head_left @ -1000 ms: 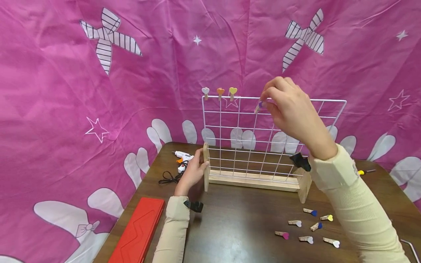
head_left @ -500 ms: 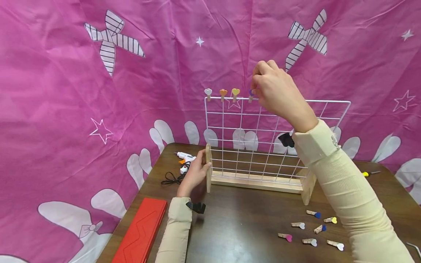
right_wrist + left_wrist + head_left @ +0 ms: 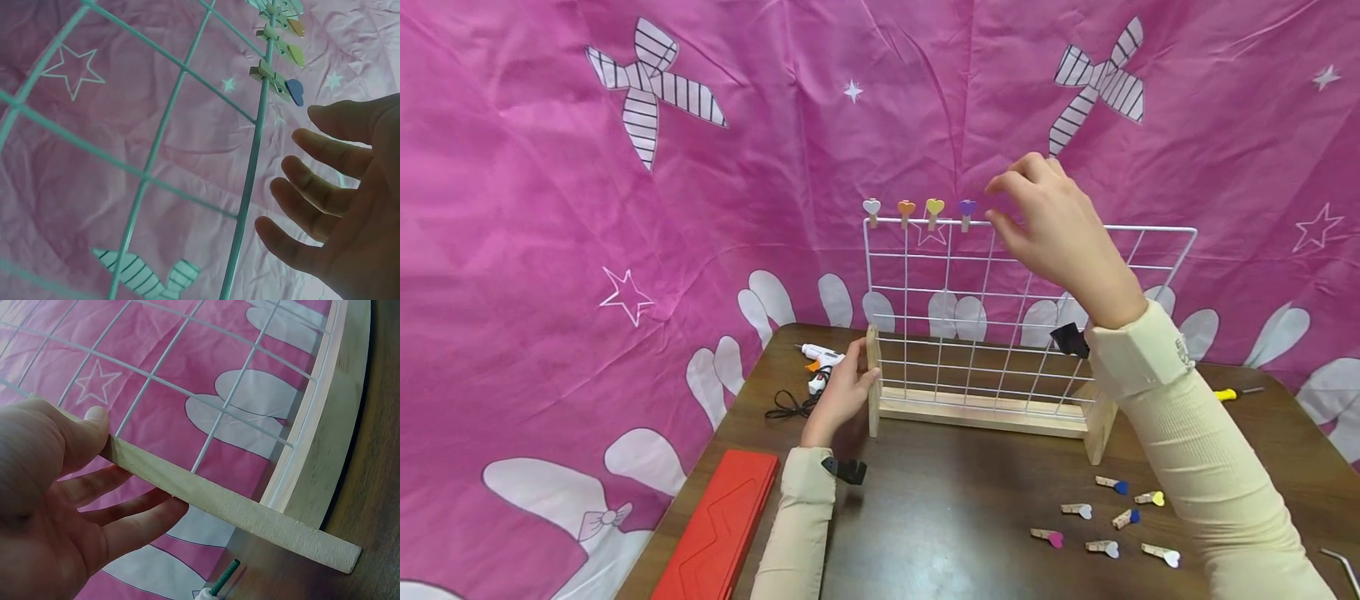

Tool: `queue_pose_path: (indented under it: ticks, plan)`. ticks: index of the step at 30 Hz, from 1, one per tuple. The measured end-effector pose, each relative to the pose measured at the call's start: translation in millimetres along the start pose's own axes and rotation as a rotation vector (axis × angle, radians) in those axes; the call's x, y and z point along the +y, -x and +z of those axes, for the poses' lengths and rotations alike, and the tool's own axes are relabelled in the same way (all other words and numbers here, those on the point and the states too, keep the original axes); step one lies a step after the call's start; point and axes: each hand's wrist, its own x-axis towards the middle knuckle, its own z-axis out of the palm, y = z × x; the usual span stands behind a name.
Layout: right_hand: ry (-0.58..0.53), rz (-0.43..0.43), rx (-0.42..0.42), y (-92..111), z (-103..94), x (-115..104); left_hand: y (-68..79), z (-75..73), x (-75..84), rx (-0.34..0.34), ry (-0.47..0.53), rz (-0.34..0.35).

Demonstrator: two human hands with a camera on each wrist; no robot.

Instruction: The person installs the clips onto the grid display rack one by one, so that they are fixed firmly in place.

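A white wire grid rack (image 3: 1000, 317) stands upright in a wooden base (image 3: 985, 415). My left hand (image 3: 842, 392) holds the rack's left wooden end piece (image 3: 250, 509), thumb on one face and fingers on the other. Along the top wire sit clothespins with hearts: a white one (image 3: 872, 208), an orange one (image 3: 906, 210), a yellow one (image 3: 934, 210) and a purple one (image 3: 967, 210). Just right of the purple clothespin, my right hand (image 3: 1060, 237) holds nothing, its thumb and fingers spread apart.
Several loose heart clothespins, among them a pink one (image 3: 1048, 537), lie on the table (image 3: 925, 517) at front right. A red box (image 3: 718, 521) is at the left. Behind my left hand lies a glue gun (image 3: 822, 354); a yellow-handled tool (image 3: 1227, 394) is at far right.
My right hand has carried the purple clothespin up to the top wire, where it now sits clipped. The fingers have let go and drawn back right. My left hand stays on the rack's end piece.
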Motion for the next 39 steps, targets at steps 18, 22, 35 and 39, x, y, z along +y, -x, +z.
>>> queue_pose_path:
  ticks: [18, 22, 35, 39]
  plan:
    - [-0.059, -0.061, 0.006, 109, 7.0, 26, -3.5, -0.1, -1.4, 0.007, -0.020, -0.016]
    - [-0.058, -0.041, -0.055, 140, 12.5, 33, -2.8, -1.1, 0.3, 0.010, -0.025, -0.019]
    - [-0.070, 0.093, -0.321, 257, 46.7, 75, 1.4, -2.7, 9.0, -0.010, 0.013, -0.026]
    - [-0.054, 0.205, -0.484, 287, 54.2, 86, 7.2, -6.8, 29.9, -0.032, 0.026, 0.000]
